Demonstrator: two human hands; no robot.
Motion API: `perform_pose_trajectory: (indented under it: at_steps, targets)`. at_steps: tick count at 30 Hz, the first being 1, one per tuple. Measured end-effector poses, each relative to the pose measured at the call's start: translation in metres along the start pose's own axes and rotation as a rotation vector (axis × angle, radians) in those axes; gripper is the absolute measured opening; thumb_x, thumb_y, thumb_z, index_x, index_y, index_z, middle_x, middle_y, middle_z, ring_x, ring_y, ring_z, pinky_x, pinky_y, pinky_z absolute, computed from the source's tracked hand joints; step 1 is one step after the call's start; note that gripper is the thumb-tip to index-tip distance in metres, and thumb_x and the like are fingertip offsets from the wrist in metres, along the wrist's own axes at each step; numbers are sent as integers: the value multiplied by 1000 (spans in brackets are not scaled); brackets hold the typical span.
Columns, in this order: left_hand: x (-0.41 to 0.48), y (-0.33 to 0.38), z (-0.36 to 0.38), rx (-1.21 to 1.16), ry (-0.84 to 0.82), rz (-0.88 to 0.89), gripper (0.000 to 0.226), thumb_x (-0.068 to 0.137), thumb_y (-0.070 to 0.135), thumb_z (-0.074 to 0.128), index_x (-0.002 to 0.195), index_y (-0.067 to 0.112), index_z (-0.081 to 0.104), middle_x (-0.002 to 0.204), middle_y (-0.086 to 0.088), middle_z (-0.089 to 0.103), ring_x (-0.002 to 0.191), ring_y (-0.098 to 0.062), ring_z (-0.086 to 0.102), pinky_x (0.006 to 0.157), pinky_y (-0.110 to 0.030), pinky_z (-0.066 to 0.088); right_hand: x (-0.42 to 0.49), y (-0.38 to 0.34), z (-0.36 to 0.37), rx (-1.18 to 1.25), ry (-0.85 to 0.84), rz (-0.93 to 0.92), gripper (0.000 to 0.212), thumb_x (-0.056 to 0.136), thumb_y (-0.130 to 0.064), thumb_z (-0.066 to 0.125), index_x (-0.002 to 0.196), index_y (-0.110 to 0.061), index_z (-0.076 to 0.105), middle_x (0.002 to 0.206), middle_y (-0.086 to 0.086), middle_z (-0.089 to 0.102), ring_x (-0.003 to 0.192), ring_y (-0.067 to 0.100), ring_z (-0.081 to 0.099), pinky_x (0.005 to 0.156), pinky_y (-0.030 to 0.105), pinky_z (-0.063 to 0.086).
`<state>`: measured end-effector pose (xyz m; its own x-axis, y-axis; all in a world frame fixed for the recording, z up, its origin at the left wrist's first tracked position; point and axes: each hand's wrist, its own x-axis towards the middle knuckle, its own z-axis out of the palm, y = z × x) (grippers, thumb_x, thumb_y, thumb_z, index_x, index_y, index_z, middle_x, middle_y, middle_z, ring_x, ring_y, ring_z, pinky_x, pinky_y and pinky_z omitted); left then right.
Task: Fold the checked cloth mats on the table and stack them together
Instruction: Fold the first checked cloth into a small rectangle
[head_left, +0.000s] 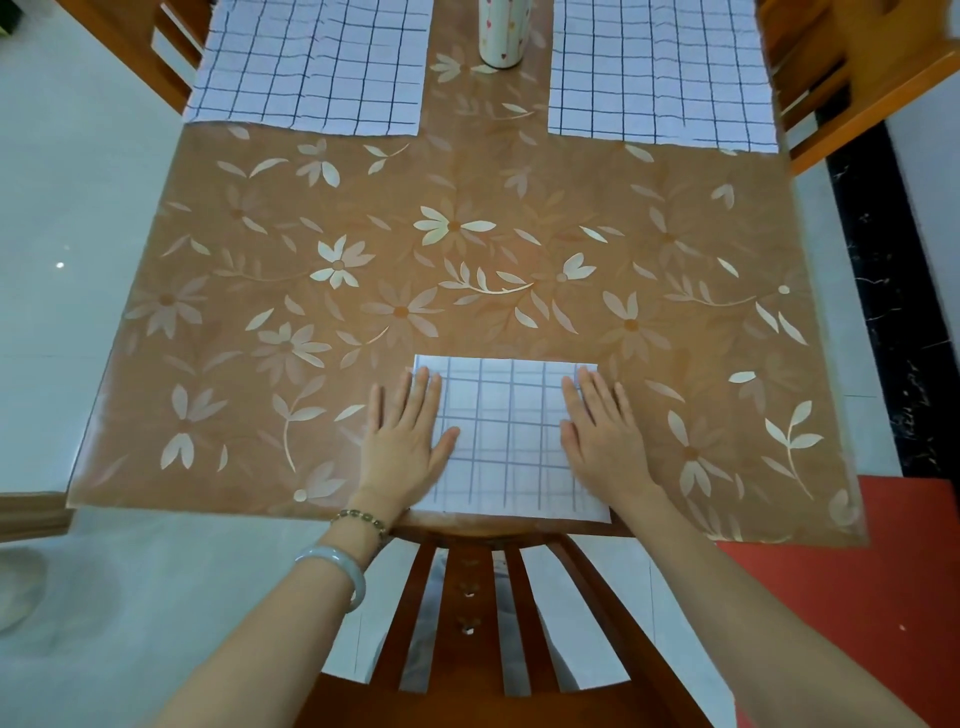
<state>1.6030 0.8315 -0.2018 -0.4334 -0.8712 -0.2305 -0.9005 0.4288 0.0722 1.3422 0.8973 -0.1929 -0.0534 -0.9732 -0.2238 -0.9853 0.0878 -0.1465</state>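
A folded white checked mat (506, 436) lies at the near edge of the table (311, 312). My left hand (408, 436) rests flat with spread fingers on the mat's left edge, partly on the table. Pressed flat on its right edge is my right hand (602, 434). Neither hand grips anything. Two more checked mats lie unfolded at the far end: one at the far left (311, 62), one at the far right (660, 73).
A tall white cup with small hearts (501, 34) stands between the two far mats. Wooden chairs stand at the near side (483, 597), the far left (150, 47) and the far right (857, 78). The table carries a brown flowered cover.
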Motion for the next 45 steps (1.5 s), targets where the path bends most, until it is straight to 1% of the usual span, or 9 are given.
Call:
perform_pose_trajectory:
  at_steps: [4,8,11,16,22,26,32,37,45]
  targets:
    - [-8,-15,-13,-84,26,-133,79,96,63,18,153,10,5,162,-8,1,148,-23,-7,118,-41,-13,-1,6,-12,8,54,66,57,91,-37,41,140,-9,42,145,21,40,135,37,34,112,53,24]
    - [-10,6,-37,-347,126,-301,70,91,49,55,142,5,37,152,-15,31,140,-33,26,112,-44,22,6,-38,-34,177,196,41,52,77,-15,67,127,-8,54,113,17,56,99,29,55,82,42,52]
    - [-8,18,-45,-435,149,-388,56,83,41,67,121,5,49,124,-14,49,113,-32,42,95,-39,33,4,-68,-40,284,85,-56,44,85,-17,62,128,-13,54,102,8,48,88,19,48,68,30,50]
    - [-8,25,-45,-524,95,-481,53,76,31,75,112,5,47,114,-13,47,106,-31,41,92,-39,36,1,-74,-30,321,-181,0,64,89,-36,58,145,-24,31,112,3,36,101,17,40,77,27,46]
    - [-7,17,-57,-839,-70,-584,51,82,26,72,121,11,42,100,1,56,87,-20,58,67,-31,44,3,-67,-34,460,-278,34,77,83,-31,66,147,-26,25,111,0,31,106,17,37,90,30,44]
    - [-16,11,-66,-999,-235,-476,39,85,17,70,117,17,49,95,10,58,81,-3,56,59,-19,44,8,-64,-37,484,-361,35,91,77,-30,72,149,-31,16,110,1,29,107,20,36,88,31,43]
    - [-32,4,-74,-1123,-249,-393,47,88,3,62,129,20,48,113,2,62,97,-13,61,71,-27,54,18,-69,-39,353,-419,16,112,69,-34,80,149,-33,1,122,8,29,111,24,37,85,39,48]
    - [-38,-12,-86,-1033,-198,-314,47,89,5,61,126,30,47,102,9,61,94,-11,60,72,-30,55,33,-92,-39,246,-408,-17,120,64,-40,83,149,-33,-2,134,16,30,113,29,43,80,38,43]
    - [-41,-15,-102,-950,-144,-248,57,88,6,61,126,44,40,101,-6,59,86,-25,60,77,-39,55,40,-123,-36,268,-417,27,125,62,-41,85,149,-32,-4,135,18,33,113,35,48,80,41,45]
